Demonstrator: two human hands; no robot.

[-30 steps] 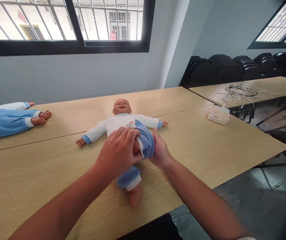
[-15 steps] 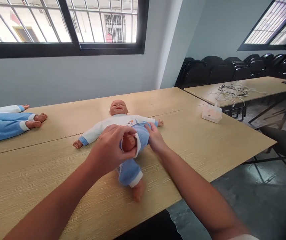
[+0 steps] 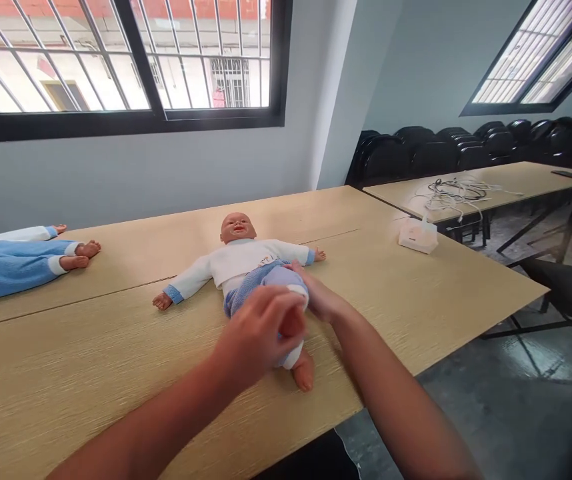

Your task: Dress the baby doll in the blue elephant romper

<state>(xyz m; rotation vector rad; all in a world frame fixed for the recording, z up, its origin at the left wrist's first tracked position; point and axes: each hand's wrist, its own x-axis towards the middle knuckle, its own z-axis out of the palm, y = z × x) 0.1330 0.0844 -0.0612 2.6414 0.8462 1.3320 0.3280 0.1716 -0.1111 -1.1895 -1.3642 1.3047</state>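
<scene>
On the table lies a baby doll (image 3: 237,228) on its back, its head toward the wall, in a white top (image 3: 241,260) with blue cuffs and blue trousers (image 3: 249,288) with white leg ends. One leg is raised; my left hand (image 3: 261,330), blurred by motion, is closed around its foot (image 3: 293,322). The other bare foot (image 3: 305,371) rests near the table's front edge. My right hand (image 3: 315,291) is closed on the trousers at the side of the raised leg; its fingers are partly hidden behind the cloth.
A second doll in blue trousers (image 3: 11,265) lies at the left, cut off by the frame. A white tissue box (image 3: 417,236) stands at the right of the table (image 3: 116,373). Tangled cables (image 3: 459,193) lie on another table; stacked black chairs (image 3: 433,153) are behind it.
My left hand has moved right and down with the raised foot, and the doll's lower body has swung right. My right hand remains at the trousers. The view has tilted up slightly.
</scene>
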